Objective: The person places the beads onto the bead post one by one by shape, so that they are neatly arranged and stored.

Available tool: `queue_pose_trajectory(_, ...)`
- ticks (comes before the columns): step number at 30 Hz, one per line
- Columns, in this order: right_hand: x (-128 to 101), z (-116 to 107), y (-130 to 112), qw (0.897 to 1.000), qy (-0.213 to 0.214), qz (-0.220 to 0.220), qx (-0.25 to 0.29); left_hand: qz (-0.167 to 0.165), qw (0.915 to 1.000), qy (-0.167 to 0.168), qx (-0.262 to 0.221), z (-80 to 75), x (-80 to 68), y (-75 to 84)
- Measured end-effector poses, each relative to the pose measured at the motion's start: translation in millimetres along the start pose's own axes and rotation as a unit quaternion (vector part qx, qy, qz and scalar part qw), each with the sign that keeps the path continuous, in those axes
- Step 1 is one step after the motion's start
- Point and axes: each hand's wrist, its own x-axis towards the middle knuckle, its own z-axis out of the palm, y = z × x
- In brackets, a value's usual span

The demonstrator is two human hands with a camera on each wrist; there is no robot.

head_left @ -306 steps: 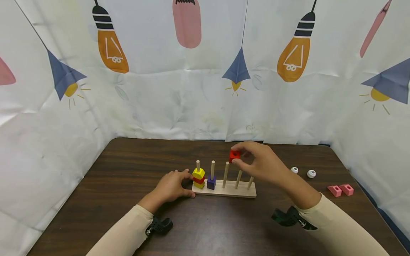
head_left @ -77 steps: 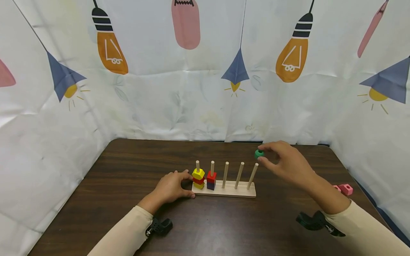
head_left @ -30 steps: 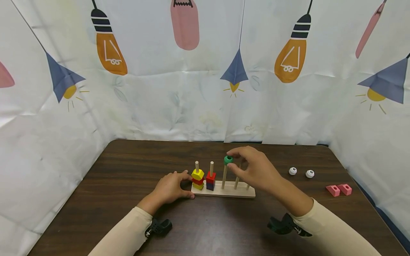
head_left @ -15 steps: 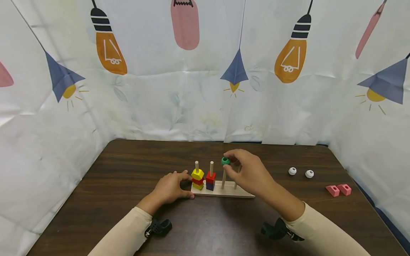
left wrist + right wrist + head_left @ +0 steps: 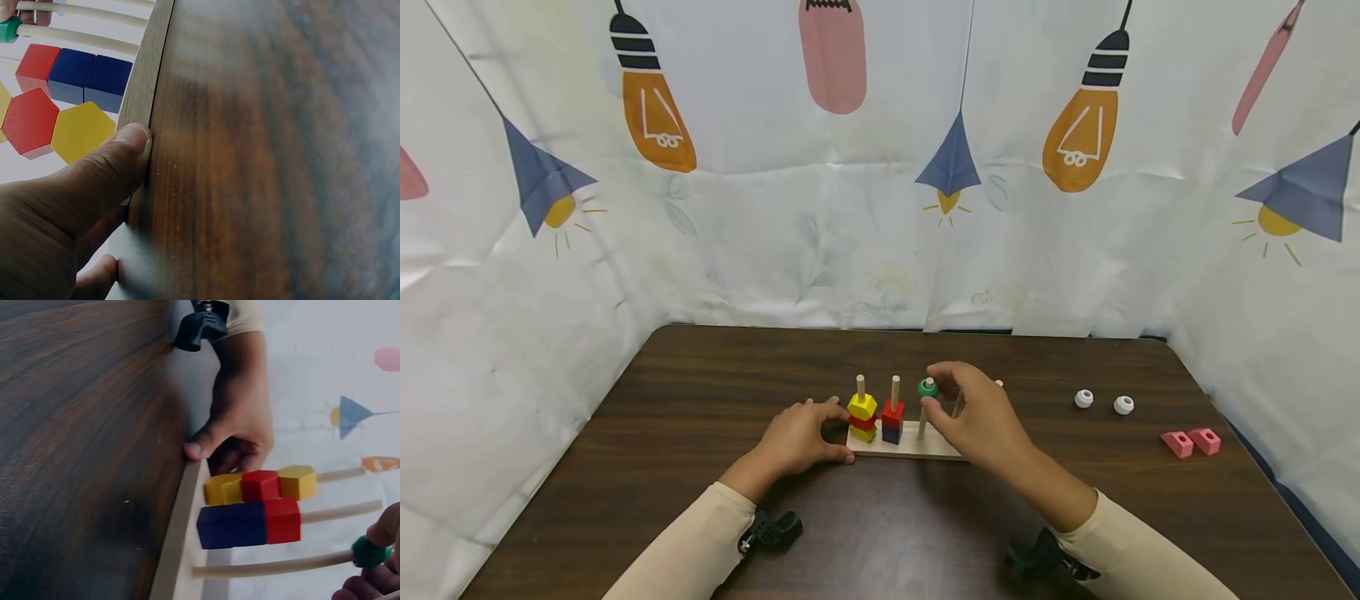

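A wooden peg board (image 5: 901, 445) stands mid-table with several upright pegs. Yellow and red hexagon blocks (image 5: 862, 414) are stacked on the first peg, a red cube over a blue one (image 5: 892, 421) on the second. My right hand (image 5: 973, 417) pinches a green ring (image 5: 927, 387) at the top of the third peg (image 5: 922, 421); the ring (image 5: 369, 552) sits threaded on the peg's tip. My left hand (image 5: 800, 437) grips the board's left end, thumb (image 5: 119, 169) pressed on its edge (image 5: 147, 75). The right pegs are mostly hidden behind my right hand.
Two white rings (image 5: 1102, 402) and two pink blocks (image 5: 1192, 441) lie on the brown table (image 5: 700, 400) at the right. Printed cloth walls (image 5: 880, 167) close in the back and both sides. Wrist cameras (image 5: 772, 529) sit on both forearms.
My right hand brought the green ring from the far right over to the third peg and lowered it onto the tip. The left hand has stayed on the board's end.
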Motion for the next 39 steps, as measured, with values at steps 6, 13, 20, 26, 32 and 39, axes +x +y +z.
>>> queue_pose_trajectory(6, -1.1, 4.2, 4.9, 1.0, 0.02, -0.003, 0.016, -0.001, 1.0, 0.0, 0.001, -0.7, 0.7, -0.4)
queue_pose_trajectory(13, -3.6, 9.9, 9.6, 0.997, 0.043, 0.01, 0.058, -0.004, 1.0, 0.0, 0.003, -0.4, 0.8, -0.9)
queue_pose_trajectory(20, -11.4, 20.4, 17.8, 0.994, 0.027, 0.054, 0.093, -0.002, 1.0, 0.001, 0.008, 0.3, 0.5, -0.6)
queue_pose_trajectory(26, -16.6, 31.6, 25.0, 0.992, 0.016, 0.071, 0.1, -0.001, 1.0, 0.001, 0.007, 0.3, 0.3, -0.4)
queue_pose_trajectory(32, -20.7, 41.6, 33.3, 0.993, 0.014, 0.075, 0.091, 0.0, 1.0, 0.0, 0.006, -0.3, 0.0, 0.3)
queue_pose_trajectory(39, -24.4, 48.1, 39.7, 0.993, 0.004, 0.076, 0.086, 0.002, 1.0, 0.001, 0.007, -0.5, 0.1, 0.5)
